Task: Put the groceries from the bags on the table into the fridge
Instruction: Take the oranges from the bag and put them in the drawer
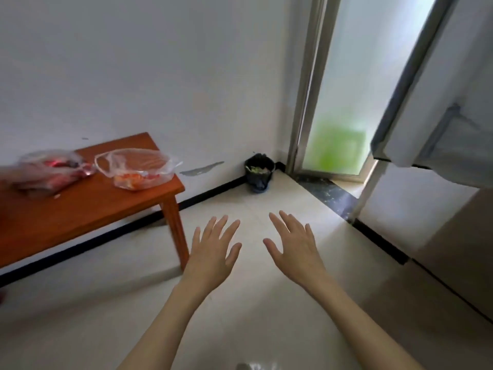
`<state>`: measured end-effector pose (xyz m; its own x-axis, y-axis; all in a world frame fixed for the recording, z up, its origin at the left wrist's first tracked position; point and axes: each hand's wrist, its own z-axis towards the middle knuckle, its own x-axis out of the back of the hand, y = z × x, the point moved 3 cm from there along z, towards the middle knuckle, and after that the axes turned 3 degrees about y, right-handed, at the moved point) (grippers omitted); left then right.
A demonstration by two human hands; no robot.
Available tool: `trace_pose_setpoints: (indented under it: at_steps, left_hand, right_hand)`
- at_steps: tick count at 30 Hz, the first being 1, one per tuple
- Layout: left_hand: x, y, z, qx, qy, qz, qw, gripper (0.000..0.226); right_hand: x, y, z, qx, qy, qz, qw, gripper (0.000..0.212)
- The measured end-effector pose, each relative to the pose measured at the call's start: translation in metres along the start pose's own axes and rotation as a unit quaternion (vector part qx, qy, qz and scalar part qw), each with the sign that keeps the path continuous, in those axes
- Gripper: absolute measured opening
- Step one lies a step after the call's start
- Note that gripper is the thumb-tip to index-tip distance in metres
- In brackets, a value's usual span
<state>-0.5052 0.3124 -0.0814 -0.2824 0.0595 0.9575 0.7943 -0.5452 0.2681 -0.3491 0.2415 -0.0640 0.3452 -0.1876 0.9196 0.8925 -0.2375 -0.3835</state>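
Two clear plastic bags lie on the brown wooden table (88,209) at the left. The right bag (138,166) holds orange and red food. The left bag (53,169) is blurred and shows red contents. A silver-grey fridge (437,145) stands at the right edge, its doors closed as far as I can see. My left hand (213,252) and my right hand (296,249) stretch out over the floor between table and fridge, fingers spread, holding nothing and touching nothing.
A small dark bin (259,172) with scraps sits in the corner by the wall. A frosted glass door (344,102) stands between the bin and the fridge. Pale floor tiles (240,316) lie under my arms.
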Motion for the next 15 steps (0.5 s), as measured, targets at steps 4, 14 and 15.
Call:
trace_pose_setpoints:
  at_steps: [4, 14, 15]
  left_hand:
    - [0.003, -0.077, 0.025, 0.077, -0.01, 0.009, 0.997, 0.054]
    - [0.039, -0.222, 0.114, 0.173, 0.014, -0.001, 0.985, 0.048]
    - [0.039, -0.235, 0.121, 0.181, 0.01, -0.007, 0.983, 0.047]
  right_hand:
    - [-0.045, -0.055, 0.068, 0.053, -0.045, 0.01, 0.998, 0.058]
    - [-0.101, -0.158, 0.234, 0.158, -0.068, 0.031, 0.985, 0.058]
    - [-0.105, -0.165, 0.246, 0.164, -0.074, 0.034, 0.983, 0.058]
